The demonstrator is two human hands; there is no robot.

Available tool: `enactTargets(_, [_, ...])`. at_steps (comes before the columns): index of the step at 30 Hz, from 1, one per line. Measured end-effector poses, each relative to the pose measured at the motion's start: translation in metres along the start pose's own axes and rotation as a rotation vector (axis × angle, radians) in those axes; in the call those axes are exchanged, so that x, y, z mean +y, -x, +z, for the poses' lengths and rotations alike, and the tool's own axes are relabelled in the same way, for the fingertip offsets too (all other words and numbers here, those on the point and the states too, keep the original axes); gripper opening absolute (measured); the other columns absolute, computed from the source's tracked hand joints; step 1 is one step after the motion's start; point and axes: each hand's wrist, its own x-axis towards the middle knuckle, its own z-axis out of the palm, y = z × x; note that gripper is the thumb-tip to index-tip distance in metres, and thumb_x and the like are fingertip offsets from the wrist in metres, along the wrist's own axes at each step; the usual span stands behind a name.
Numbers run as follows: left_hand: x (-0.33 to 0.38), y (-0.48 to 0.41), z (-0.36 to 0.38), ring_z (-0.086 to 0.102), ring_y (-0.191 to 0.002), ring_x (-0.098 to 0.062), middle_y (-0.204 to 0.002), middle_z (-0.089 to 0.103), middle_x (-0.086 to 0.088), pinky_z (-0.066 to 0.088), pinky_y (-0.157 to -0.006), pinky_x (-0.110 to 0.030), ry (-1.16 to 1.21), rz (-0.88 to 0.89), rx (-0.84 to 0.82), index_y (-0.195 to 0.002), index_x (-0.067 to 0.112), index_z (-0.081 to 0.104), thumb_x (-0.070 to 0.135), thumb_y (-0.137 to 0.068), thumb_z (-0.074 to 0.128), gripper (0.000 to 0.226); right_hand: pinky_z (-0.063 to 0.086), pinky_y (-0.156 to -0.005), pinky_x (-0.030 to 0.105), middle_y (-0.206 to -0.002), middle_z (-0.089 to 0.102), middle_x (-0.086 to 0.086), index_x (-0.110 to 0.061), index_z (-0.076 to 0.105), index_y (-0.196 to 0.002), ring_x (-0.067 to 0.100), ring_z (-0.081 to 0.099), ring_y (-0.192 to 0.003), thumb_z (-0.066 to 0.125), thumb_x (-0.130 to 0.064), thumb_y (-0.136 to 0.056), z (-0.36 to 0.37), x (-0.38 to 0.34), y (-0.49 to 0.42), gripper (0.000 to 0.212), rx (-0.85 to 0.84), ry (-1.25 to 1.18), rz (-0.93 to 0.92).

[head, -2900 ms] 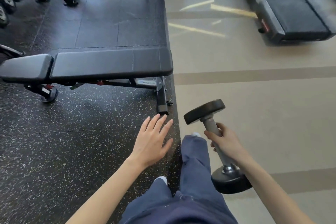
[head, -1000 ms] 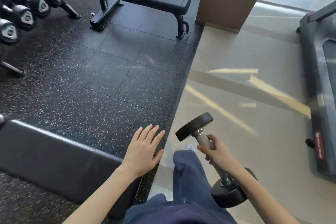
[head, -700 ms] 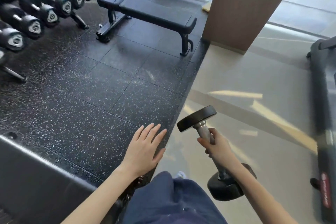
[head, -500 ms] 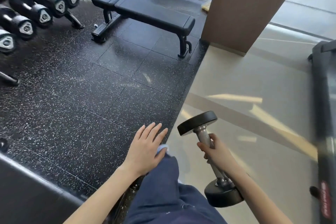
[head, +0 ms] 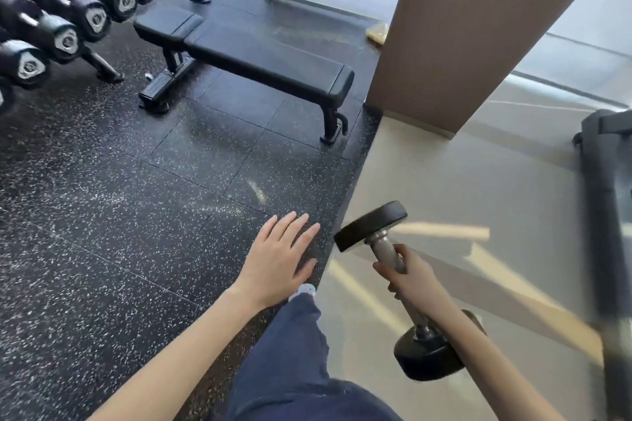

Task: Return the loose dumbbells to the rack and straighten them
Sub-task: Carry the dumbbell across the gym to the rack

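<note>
- Because it is gripped mid-handle, the dumbbell (head: 371,226) rides tilted in the air at the person's right side, one black head up and forward, the other low by the forearm, over the pale floor (head: 461,188) and well apart from the rack (head: 101,66).
- The right hand (head: 410,278) has its fingers curled tight round the metal handle; a central grip likely keeps the weight balanced for carrying.
- The left hand (head: 278,260) is held out flat, fingers straight and holding nothing, above the edge of the rubber floor (head: 136,215), probably for balance and free to steady the load later.
- A leg (head: 301,352) in blue trousers steps between the hands.
- The rack stands at far left, its weights (head: 65,39) lying in rows with end caps outward; free slots cannot be told from here.
- A black bench (head: 263,67) sits on the rubber floor just beside the rack's foot; it may crowd the far rows, while the way to the nearer ones looks open.
- A brown pillar (head: 478,27) ahead on the right and a blurred treadmill (head: 605,188) at the right edge lie off the likely path.
</note>
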Motion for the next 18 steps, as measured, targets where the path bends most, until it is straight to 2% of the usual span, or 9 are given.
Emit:
enactTargets(3, [-0.026, -0.052, -0.012, 0.041, -0.132, -0.029, -0.140, 0.048, -0.010, 0.030, -0.110, -0.047, -0.043, 0.031, -0.019, -0.138, 0.014, 0.047, 0.041, -0.090, 0.051, 0.055, 0.040, -0.043, 0.011, -0.075, 0.055, 0.001, -0.016, 0.043, -0.113, 0.009, 0.052, -0.054, 0.060, -0.024, -0.090, -0.019, -0.024, -0.041, 0.030, 0.025, -0.035, -0.022])
enactTargets(6, [-0.037, -0.092, -0.018, 0.042, -0.131, -0.028, -0.140, 0.049, -0.010, 0.031, -0.110, -0.046, -0.047, 0.047, -0.024, -0.137, 0.014, 0.048, 0.044, -0.091, 0.041, 0.055, 0.043, -0.046, 0.014, -0.074, 0.056, -0.002, -0.024, 0.040, -0.106, 0.009, 0.055, -0.056, 0.060, -0.025, -0.089, -0.034, -0.033, -0.075, 0.026, 0.029, -0.062, 0.009])
enactTargets(11, [-0.042, -0.153, -0.012, 0.041, -0.133, -0.027, -0.141, 0.048, -0.008, 0.031, -0.110, -0.047, -0.046, 0.070, -0.064, -0.138, 0.016, 0.046, 0.045, -0.092, 0.036, 0.056, 0.046, -0.048, 0.019, -0.079, 0.058, 0.000, -0.021, 0.045, -0.107, 0.014, 0.058, -0.060, 0.063, -0.023, -0.086, -0.056, -0.029, -0.129, 0.028, 0.016, -0.110, 0.075])
enactTargets(15, [-0.045, -0.207, 0.001, 0.039, -0.134, -0.026, -0.143, 0.046, -0.008, 0.031, -0.110, -0.047, -0.035, 0.050, -0.094, -0.140, 0.017, 0.045, 0.044, -0.092, 0.042, 0.056, 0.046, -0.048, 0.023, -0.070, 0.060, 0.002, -0.022, 0.043, -0.106, 0.015, 0.057, -0.055, 0.064, -0.022, -0.086, -0.083, -0.026, -0.183, 0.028, -0.013, -0.135, 0.075])
enactTargets(18, [-0.045, -0.261, 0.009, 0.041, -0.132, -0.027, -0.142, 0.047, -0.008, 0.032, -0.109, -0.047, -0.047, 0.032, -0.095, -0.139, 0.017, 0.046, 0.046, -0.091, 0.037, 0.056, 0.046, -0.047, 0.025, -0.065, 0.058, 0.002, -0.019, 0.045, -0.107, 0.015, 0.056, -0.050, 0.064, -0.021, -0.086, -0.118, -0.030, -0.236, 0.029, -0.022, -0.121, 0.073])
